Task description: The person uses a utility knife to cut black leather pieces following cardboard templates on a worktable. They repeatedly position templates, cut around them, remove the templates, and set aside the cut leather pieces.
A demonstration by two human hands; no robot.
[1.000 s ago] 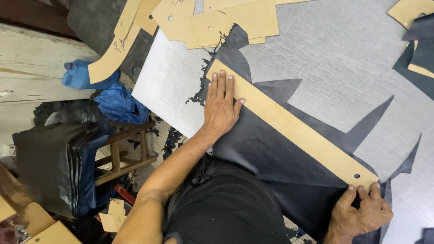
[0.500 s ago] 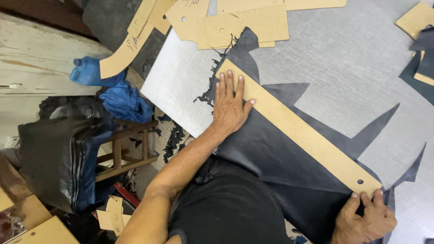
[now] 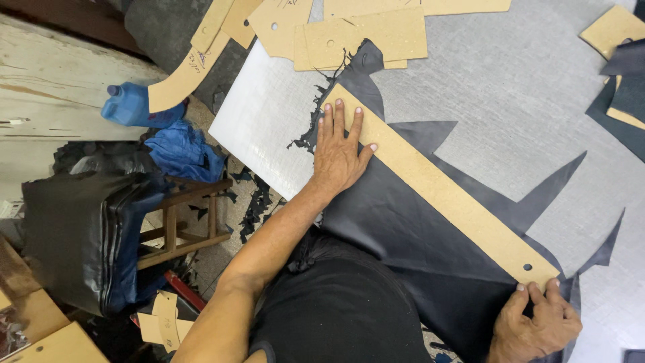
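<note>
We press our left hand (image 3: 339, 151) flat, fingers spread, on one end of the cardboard strip (image 3: 443, 191) lying across dark leather (image 3: 410, 235) on the counter (image 3: 510, 94), while our right hand (image 3: 534, 323) pins the other end, its grip holding nothing.

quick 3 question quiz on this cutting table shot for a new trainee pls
1. True or false: the left hand lies flat with spread fingers on one end of the long cardboard strip.
2. What lies directly under the strip? A) dark sheet material B) blue cloth C) bare wood
3. Where is the right hand placed?

Key
1. True.
2. A, the dark sheet material, spread on the grey table.
3. At the strip's other end, near its punched hole, fingertips at the strip's edge.
</note>
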